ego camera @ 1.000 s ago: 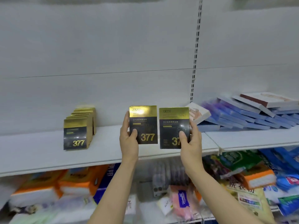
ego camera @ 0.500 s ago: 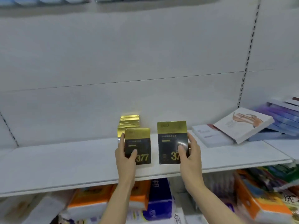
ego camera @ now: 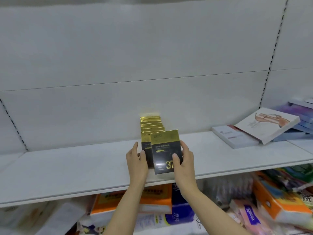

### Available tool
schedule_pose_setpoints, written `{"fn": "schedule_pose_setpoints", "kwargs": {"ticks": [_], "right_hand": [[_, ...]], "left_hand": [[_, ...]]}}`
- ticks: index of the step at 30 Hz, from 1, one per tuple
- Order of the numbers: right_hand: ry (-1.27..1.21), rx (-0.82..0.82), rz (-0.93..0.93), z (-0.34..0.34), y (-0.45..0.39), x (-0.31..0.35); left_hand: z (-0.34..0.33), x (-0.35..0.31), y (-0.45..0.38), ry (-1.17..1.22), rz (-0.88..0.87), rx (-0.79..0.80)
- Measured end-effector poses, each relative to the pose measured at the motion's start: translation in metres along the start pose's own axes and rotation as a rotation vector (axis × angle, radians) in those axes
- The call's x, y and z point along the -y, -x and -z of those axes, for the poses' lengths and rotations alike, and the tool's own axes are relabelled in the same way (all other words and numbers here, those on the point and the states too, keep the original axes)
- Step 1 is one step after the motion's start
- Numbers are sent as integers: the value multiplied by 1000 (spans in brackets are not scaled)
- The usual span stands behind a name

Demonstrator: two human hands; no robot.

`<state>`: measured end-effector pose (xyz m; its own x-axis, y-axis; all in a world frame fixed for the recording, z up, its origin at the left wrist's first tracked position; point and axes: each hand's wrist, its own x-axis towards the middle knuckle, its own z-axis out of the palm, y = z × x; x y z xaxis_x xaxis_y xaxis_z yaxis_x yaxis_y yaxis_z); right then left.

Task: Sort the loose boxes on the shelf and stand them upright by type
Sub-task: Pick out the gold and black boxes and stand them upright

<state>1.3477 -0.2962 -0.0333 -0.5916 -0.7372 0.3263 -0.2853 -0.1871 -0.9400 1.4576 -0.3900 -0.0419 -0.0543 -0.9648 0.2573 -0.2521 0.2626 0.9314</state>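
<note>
Both hands had closed in since the earlier frame, bringing their two boxes, then held side by side, to the front of the row of upright black-and-gold boxes [ego camera: 151, 123]. At the right hand [ego camera: 184, 164] the grip was a pinch: thumb across the face of the front black-and-gold box [ego camera: 165, 150], fingers curled behind its right edge, the box upright and tipped slightly. Just behind and left of that box, the left hand [ego camera: 136, 161] held a second black-and-gold box [ego camera: 146, 143], thumb on its face, fingers along its left side; this one sat flush against the row. All stood on the white shelf [ego camera: 67, 170], mid-depth. Well right of the row lay flat white boxes [ego camera: 264, 127] and a heap of purple-blue boxes [ego camera: 303, 116], unsorted.

The step in hand looked like adding these two to their own type. Next, the front box probably needed squaring and pressing back against the second, then release without toppling the row.
</note>
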Motion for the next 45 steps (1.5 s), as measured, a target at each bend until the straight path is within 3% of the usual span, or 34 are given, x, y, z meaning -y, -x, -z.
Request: {"fn": "schedule_pose_setpoints", "kwargs": {"ticks": [3, 6, 14, 18, 20, 24, 29, 39, 45], "right_hand": [[26, 17, -55, -18, -4, -7], [144, 61, -41, -31, -11, -13], [208, 169, -30, -33, -25, -14], [432, 190, 17, -7, -23, -14], [569, 164, 81, 14, -21, -13], [767, 96, 188, 53, -15, -9], [852, -39, 287, 106, -12, -3], [969, -302, 238, 262, -18, -12], [1058, -392, 204, 379, -26, -26]], "left_hand": [[12, 4, 8, 77, -180, 138], [16, 4, 16, -17, -311, 262], [16, 9, 4, -260, -240, 303], [24, 13, 3, -569, -315, 155], [27, -4, 6, -673, -452, 40], [15, -39, 12, -789, -726, 54], [-30, -68, 27, -841, -845, 195], [-164, -121, 69, -815, -1022, 285], [-269, -177, 116, -710, -1038, 416]]}}
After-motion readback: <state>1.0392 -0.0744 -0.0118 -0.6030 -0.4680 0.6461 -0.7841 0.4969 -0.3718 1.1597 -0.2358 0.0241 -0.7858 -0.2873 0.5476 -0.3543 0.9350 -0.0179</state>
